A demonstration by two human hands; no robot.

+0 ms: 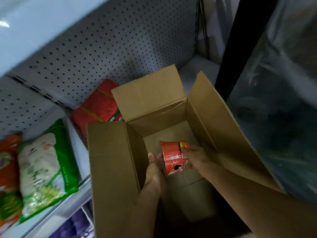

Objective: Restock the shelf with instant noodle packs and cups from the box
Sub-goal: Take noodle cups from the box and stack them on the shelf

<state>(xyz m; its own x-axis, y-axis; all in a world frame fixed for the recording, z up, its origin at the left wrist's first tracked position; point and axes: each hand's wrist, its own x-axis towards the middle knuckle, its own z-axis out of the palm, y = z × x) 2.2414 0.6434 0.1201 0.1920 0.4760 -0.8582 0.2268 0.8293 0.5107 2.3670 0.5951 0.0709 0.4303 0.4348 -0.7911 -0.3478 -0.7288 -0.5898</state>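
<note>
A: Quick pass, near first. What have my hands got?

B: Both are down inside the cardboard box, flaps up. My right hand grips the red noodle cup, thumb curled over its side wall. My left hand sits flat-fingered against the cup's other side, more steadying than gripping.

A: Which way does the cup lie?

B: On its side, I think. Long axis runs roughly 11 to 5 o'clock, one end toward the box's far wall. It sits between the hands: at 3 o'clock from the left, at 9 o'clock from the right. The right is the one that actually holds it. Cup is just above the box floor or on it, can't tell.

A: Anything else in the box?

B: Bare cardboard where I can see; the near corner is dark.

A: Further out?

B: Shelf at 9 to 10 o'clock from the box. Green pack lying flat, orange pack at the edge beyond it, red pack just behind the box's far-left flap. Pegboard back panel at 12 o'clock. Dark plastic-wrapped bulk at 2 o'clock.

A: Next move?

B: My guess: lift straight up clear of the flaps, then swing left to the shelf.
</note>
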